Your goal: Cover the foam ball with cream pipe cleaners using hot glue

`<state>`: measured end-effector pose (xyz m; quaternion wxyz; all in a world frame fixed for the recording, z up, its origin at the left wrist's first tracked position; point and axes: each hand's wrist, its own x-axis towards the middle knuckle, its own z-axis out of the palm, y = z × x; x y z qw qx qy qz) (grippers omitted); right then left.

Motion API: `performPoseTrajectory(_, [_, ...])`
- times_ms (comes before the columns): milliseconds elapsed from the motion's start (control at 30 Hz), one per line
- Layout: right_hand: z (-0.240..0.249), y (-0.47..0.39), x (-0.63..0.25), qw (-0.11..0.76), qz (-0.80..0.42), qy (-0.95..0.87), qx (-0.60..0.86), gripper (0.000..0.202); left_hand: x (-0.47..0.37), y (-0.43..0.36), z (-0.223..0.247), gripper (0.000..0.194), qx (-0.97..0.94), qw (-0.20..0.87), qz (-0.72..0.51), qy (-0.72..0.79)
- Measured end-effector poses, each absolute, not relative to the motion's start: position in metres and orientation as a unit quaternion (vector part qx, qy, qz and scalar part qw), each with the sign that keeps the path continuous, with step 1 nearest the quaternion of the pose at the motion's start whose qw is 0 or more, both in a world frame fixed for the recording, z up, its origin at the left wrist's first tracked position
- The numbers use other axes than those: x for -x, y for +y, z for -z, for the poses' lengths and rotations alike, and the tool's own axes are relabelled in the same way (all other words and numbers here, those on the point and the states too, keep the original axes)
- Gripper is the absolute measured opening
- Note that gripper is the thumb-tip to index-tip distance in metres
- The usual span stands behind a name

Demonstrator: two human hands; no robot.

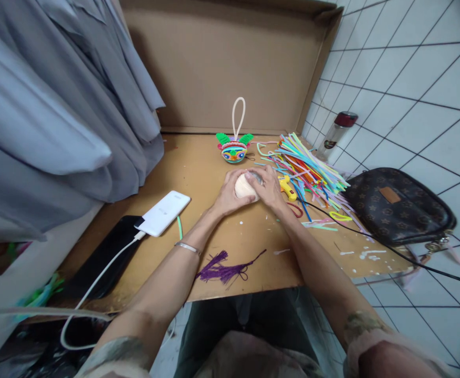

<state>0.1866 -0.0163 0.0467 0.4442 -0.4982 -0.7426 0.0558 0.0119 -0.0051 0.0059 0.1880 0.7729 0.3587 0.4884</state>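
A pale ball is being gripped between the left hand and the right hand, both closed around it just above the bench. A yellow glue gun and a heap of coloured pipe cleaners are lying just beside the right hand. The brown bench, flecked with white glue, is being backed by cardboard; white tiles are covering the wall on the right.

Head camera looks forward and down, close over the table.
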Motion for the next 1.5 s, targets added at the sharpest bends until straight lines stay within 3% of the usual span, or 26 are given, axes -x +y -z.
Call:
performPoseTrajectory(167, [-0.048, -0.017, -0.185, 0.424, -0.05, -0.746, 0.511, 0.051, -0.017, -0.005, 0.0, 0.088, -0.762, 0.17, -0.509, 0.362])
performPoseTrajectory(333, [-0.05, -0.018, -0.184, 0.404, -0.061, -0.751, 0.518, 0.047, -0.022, -0.005, 0.003, 0.081, -0.738, 0.154, -0.536, 0.381])
performPoseTrajectory(533, [-0.043, -0.008, -0.188, 0.394, -0.116, -0.764, 0.498, 0.078, -0.022, 0.001, 0.005, 0.081, -0.682, 0.21, -0.57, 0.406])
performPoseTrajectory(733, [-0.03, 0.001, -0.191, 0.471, -0.278, -0.706, 0.45, 0.102, -0.021, 0.003, 0.004, 0.079, -0.636, 0.302, -0.586, 0.401])
performPoseTrajectory(1167, [-0.031, -0.003, -0.194, 0.549, -0.424, -0.599, 0.4, 0.075, -0.016, -0.002, -0.008, 0.081, -0.628, 0.36, -0.568, 0.392])
performPoseTrajectory(1500, [-0.026, -0.003, -0.189, 0.586, -0.43, -0.563, 0.395, 0.06, -0.014, 0.004, -0.002, 0.082, -0.631, 0.369, -0.569, 0.376])
